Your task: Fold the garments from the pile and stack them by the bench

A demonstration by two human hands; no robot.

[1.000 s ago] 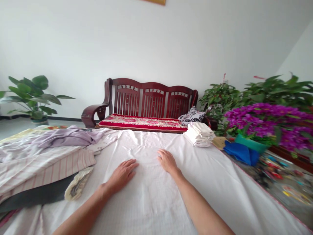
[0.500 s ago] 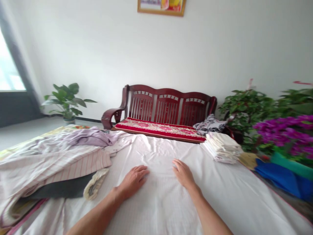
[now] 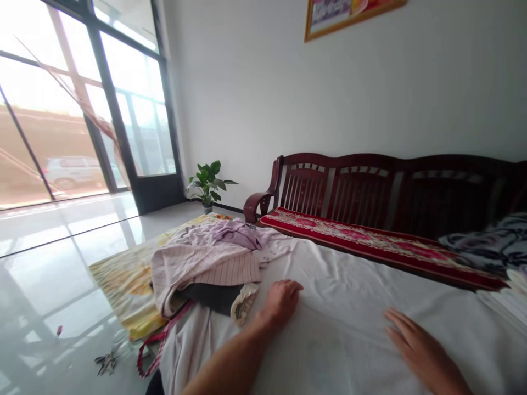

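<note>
A white cloth is spread over the table, with wrinkles toward its far side. My left hand rests on it, near the pile of clothes, its fingers slightly bent and nothing seen in them. Farther right, my right hand is low over or on the cloth, fingers stretched out and empty. Just left of my left hand lie a striped pink garment, a lilac garment and a dark garment with a cream gathered edge.
Beyond the table stands a dark red wooden bench with a red patterned runner. Folded white cloths are at the right edge. A yellow patterned cloth covers the left end. A potted plant stands by the glass doors.
My view has swung left, bringing the doors and floor into sight. My hands are wider apart; the left is now closer to the pile of clothes.
</note>
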